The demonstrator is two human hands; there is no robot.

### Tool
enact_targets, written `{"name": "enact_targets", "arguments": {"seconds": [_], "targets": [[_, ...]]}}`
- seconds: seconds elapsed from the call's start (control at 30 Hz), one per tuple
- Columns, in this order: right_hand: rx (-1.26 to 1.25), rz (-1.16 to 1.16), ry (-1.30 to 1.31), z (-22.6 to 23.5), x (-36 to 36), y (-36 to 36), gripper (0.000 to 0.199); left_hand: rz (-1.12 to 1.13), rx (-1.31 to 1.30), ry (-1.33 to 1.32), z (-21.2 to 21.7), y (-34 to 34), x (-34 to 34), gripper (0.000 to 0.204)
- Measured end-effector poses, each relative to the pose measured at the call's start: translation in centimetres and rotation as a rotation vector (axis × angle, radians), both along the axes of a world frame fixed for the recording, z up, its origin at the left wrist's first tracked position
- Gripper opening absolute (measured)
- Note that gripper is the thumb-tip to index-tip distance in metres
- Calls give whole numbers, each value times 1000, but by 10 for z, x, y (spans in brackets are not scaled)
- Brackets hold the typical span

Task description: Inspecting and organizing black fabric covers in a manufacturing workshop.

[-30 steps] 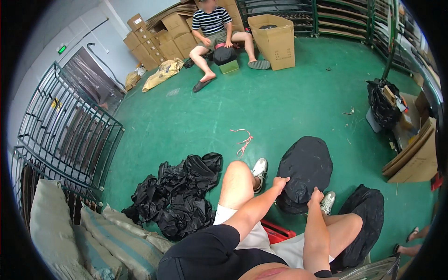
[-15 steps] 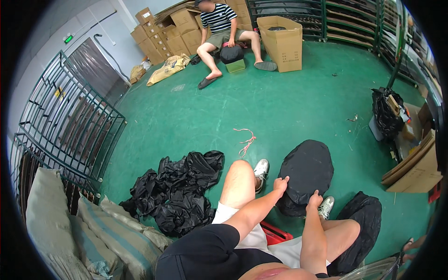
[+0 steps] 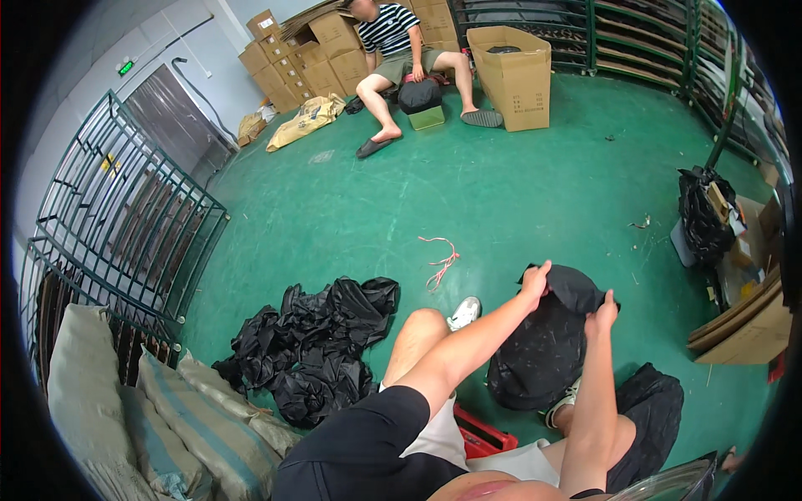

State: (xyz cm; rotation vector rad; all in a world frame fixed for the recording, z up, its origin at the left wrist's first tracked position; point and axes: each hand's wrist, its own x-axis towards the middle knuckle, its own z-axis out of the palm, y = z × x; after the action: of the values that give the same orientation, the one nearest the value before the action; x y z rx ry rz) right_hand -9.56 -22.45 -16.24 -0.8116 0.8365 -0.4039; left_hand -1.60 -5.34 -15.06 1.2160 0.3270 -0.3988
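Between my knees an oval, flat-topped black fabric bundle point(image 3: 535, 355) rests on the green floor, its top speckled with pale dust. At its far end a black cloth piece point(image 3: 576, 288) is raised and bent over. My left hand point(image 3: 535, 285) pinches the left side of that cloth, and my right hand point(image 3: 601, 316) is closed on its right side. Whether the cloth is joined to the bundle, I cannot tell. A crumpled heap of black fabric point(image 3: 313, 346) lies to my left. More black fabric point(image 3: 656, 417) lies beside my right leg.
Pink string point(image 3: 439, 263) lies ahead on the floor. A red plastic stool point(image 3: 484, 434) is under me. Woven sacks point(image 3: 205, 409) and a green metal rack point(image 3: 125, 217) stand left. Across the room a seated person point(image 3: 391, 37) handles black fabric near a tall carton point(image 3: 528, 96). Cardboard point(image 3: 743, 321) leans right.
Both hands have moved away from me to the bundle's far end, lifting and bending the black cloth there. The dusty surface has come into view. The view has shifted slightly.
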Motion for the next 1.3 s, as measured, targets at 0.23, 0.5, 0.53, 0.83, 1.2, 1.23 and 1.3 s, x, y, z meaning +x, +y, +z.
{"name": "enact_targets", "arguments": {"seconds": [0.23, 0.5, 0.53, 0.83, 1.2, 1.23, 1.3], "targets": [[211, 167, -405, 32, 94, -74, 36, -134, 126, -105, 51, -60, 90, 45], [171, 130, -382, 55, 111, -85, 29, -114, 6, -249, 65, -59, 126, 34], [138, 113, -346, 35, 97, -93, 29, -135, 37, -221, 54, -61, 105, 33], [358, 29, 186, -37, -57, 37, 30, 124, 361, -104, -57, 33, -44, 44], [-452, 37, 703, -141, -180, 100, 36, -225, 1079, -126, -94, 98, -192, 51], [-288, -2, 489, -125, -169, 120, 34, -209, 1136, -202, -117, 119, -182, 50], [-278, 28, 655, -180, -193, 50, 33, -254, 660, 54, -89, 68, -200, 41]]}}
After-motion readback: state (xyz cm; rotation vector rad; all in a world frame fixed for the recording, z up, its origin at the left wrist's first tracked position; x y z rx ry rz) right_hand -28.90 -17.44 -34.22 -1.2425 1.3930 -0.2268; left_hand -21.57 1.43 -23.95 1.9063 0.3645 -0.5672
